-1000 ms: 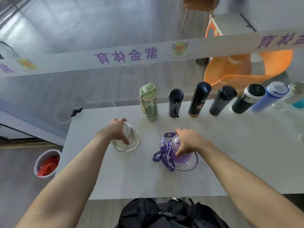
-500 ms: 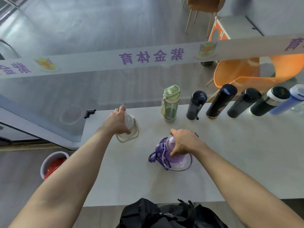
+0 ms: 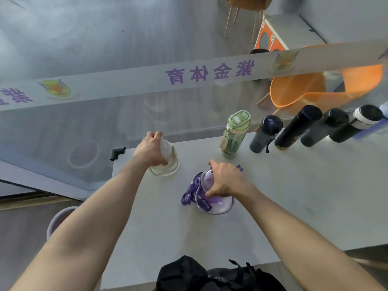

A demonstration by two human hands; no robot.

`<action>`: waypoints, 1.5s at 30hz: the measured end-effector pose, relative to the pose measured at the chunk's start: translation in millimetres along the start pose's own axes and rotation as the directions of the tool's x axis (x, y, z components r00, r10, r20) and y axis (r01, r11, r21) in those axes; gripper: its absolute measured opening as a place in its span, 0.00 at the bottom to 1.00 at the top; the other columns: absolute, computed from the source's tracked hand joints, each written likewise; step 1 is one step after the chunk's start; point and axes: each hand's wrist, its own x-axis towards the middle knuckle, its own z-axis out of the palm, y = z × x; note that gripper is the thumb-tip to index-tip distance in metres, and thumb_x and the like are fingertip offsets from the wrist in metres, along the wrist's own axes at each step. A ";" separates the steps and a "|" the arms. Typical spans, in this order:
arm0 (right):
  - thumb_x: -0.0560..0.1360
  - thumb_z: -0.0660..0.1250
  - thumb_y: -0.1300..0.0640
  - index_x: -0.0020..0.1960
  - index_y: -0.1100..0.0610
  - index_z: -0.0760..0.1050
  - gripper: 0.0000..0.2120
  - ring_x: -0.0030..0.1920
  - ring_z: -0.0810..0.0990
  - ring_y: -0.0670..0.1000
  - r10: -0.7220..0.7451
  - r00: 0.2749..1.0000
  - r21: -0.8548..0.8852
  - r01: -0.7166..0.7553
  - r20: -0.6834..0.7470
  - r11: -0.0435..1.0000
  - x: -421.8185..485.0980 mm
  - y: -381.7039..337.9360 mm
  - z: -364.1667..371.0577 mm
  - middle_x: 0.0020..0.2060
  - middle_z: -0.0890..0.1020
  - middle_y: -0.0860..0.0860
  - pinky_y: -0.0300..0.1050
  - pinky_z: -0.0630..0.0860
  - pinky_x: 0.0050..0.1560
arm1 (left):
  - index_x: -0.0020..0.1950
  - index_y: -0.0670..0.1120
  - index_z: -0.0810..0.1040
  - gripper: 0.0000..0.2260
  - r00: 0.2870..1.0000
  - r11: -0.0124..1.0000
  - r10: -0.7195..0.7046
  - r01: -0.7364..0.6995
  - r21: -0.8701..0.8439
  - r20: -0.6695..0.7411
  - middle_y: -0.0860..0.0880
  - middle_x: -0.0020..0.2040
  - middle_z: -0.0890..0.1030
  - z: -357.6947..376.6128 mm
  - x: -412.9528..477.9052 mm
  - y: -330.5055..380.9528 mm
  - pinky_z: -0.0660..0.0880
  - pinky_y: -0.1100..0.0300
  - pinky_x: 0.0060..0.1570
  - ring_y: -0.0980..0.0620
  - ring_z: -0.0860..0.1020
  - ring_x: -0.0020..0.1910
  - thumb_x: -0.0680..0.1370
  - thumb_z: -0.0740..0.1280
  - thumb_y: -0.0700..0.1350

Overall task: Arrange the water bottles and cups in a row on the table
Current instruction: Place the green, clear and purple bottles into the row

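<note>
My left hand (image 3: 150, 151) grips the top of a clear yellowish bottle (image 3: 170, 163) near the table's far left edge. A clear purple bottle (image 3: 216, 203) with a purple strap (image 3: 190, 195) stands mid-table, my right hand (image 3: 227, 179) closed over its top. Along the far edge runs a row: a green bottle (image 3: 235, 132), a dark navy bottle (image 3: 265, 134), a tall black flask (image 3: 297, 128), another black flask (image 3: 324, 128), and a black one with a white collar (image 3: 357, 124).
The pale table (image 3: 294, 196) abuts a glass wall with a white banner (image 3: 189, 75). A black corner guard (image 3: 118, 153) marks the far left corner. A black bag (image 3: 210, 276) sits at the near edge. A bin (image 3: 57, 219) stands on the floor at left.
The left hand has carried the clear bottle farther from me, toward the far edge. The right hand stays on the purple bottle. The view has swung left, pushing the row rightward.
</note>
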 end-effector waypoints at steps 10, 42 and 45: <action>0.58 0.81 0.39 0.59 0.51 0.65 0.39 0.50 0.84 0.60 0.030 0.996 0.038 -0.027 -0.087 0.999 57.6 -32.0 -28.1 0.48 0.82 0.53 0.51 0.81 0.49 | 0.82 0.53 0.62 0.54 1.000 1.000 0.010 -0.010 0.005 0.010 0.49 0.72 0.69 -13.4 12.5 -25.1 0.79 0.47 0.60 0.41 0.76 0.67 0.61 0.87 0.50; 0.61 0.85 0.42 0.68 0.54 0.71 0.43 0.66 0.80 0.60 0.009 0.998 0.033 -0.007 -0.066 0.999 118.5 -49.3 -49.5 0.66 0.78 0.54 0.53 0.79 0.62 | 0.82 0.54 0.61 0.54 0.998 1.000 0.023 -0.023 0.006 0.050 0.51 0.75 0.68 -18.2 10.5 -33.6 0.80 0.46 0.58 0.43 0.74 0.69 0.62 0.85 0.47; 0.61 0.85 0.42 0.70 0.54 0.71 0.44 0.66 0.80 0.60 0.011 0.998 0.030 -0.009 -0.067 1.000 118.6 -48.8 -51.1 0.66 0.78 0.53 0.53 0.80 0.62 | 0.83 0.54 0.60 0.54 0.998 1.000 0.019 -0.020 0.012 0.055 0.51 0.76 0.68 -19.3 10.1 -34.2 0.80 0.45 0.60 0.42 0.74 0.70 0.62 0.85 0.48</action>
